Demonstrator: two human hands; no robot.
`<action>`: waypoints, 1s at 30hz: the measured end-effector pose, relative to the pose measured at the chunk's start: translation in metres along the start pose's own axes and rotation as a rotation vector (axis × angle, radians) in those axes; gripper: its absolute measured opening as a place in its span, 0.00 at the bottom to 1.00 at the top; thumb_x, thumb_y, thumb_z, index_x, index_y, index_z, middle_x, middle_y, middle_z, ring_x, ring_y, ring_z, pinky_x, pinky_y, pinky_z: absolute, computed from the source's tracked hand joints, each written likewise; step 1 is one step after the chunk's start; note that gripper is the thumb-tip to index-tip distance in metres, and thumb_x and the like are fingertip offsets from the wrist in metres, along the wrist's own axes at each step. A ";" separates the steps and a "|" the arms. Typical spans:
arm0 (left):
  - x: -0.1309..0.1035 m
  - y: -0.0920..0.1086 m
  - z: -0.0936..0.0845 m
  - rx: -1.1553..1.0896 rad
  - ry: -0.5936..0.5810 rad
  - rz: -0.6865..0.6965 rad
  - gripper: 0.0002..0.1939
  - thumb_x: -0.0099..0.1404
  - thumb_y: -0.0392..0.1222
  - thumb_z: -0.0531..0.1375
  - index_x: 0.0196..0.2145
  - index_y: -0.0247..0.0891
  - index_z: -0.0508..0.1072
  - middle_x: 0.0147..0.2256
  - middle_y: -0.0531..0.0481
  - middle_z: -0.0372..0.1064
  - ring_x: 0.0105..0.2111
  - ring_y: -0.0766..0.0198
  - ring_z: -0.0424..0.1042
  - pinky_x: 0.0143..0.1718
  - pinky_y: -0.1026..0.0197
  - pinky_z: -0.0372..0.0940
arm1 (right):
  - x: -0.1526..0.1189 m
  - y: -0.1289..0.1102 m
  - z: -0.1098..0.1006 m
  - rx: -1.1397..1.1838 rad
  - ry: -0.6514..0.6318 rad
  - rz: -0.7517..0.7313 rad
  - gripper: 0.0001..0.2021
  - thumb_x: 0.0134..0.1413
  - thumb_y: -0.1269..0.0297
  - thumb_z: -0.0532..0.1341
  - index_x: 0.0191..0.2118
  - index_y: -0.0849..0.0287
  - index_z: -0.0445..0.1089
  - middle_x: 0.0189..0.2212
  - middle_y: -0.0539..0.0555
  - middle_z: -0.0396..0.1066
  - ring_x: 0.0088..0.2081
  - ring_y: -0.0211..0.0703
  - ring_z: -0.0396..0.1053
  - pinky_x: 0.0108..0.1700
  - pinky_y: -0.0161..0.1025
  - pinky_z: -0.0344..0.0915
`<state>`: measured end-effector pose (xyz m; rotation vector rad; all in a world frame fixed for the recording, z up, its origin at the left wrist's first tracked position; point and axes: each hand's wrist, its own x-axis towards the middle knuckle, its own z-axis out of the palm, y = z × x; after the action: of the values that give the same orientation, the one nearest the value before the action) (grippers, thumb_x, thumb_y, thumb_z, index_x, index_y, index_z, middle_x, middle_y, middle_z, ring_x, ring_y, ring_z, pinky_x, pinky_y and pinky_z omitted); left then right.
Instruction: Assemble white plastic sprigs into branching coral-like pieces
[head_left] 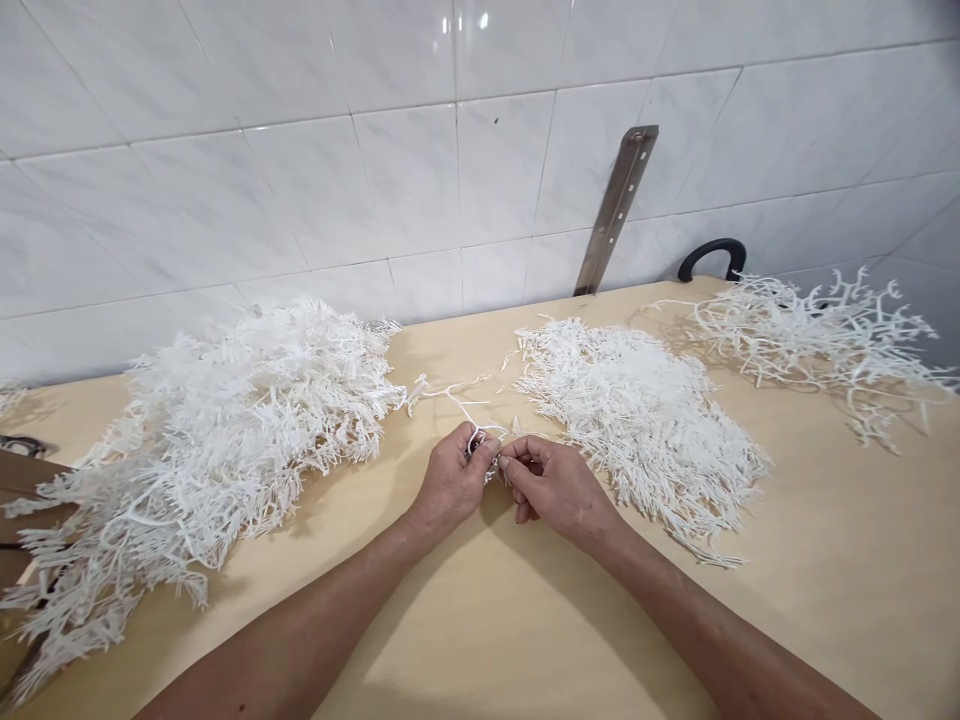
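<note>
Near the middle of the table, my left hand [454, 478] pinches a thin white artificial branch [454, 392] whose bare forks stretch away toward the wall. My right hand [556, 484] meets it at the near end, thumb and forefinger pressed together on a small white tip of the branch. The fingers partly hide that end. Just right of my right hand lies a heap of loose white sprigs [645, 425]. A larger, bushier pile of white artificial foliage [255, 410] spreads to the left of my left hand.
Bare, tangled white stems [817, 335] lie at the far right, before a black curved handle [712, 255]. A perforated metal strip [616, 212] leans on the tiled wall [405, 160]. A brown box [30, 500] stands at the left edge of the wooden table [480, 640].
</note>
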<state>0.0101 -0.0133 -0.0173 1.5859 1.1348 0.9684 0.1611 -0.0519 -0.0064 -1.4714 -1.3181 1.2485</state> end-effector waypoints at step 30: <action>0.004 0.015 -0.004 -0.291 0.012 -0.198 0.17 0.58 0.53 0.64 0.26 0.38 0.66 0.17 0.59 0.59 0.11 0.73 0.56 0.11 0.69 0.50 | -0.001 -0.011 -0.097 -0.779 0.962 -0.460 0.07 0.49 0.69 0.57 0.35 0.58 0.70 0.38 0.63 0.74 0.31 0.46 0.71 0.38 0.44 0.67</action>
<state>0.0105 -0.0111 -0.0011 1.2127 1.0817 0.9629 0.2533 -0.0453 0.0246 -1.7618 -1.3349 -0.3531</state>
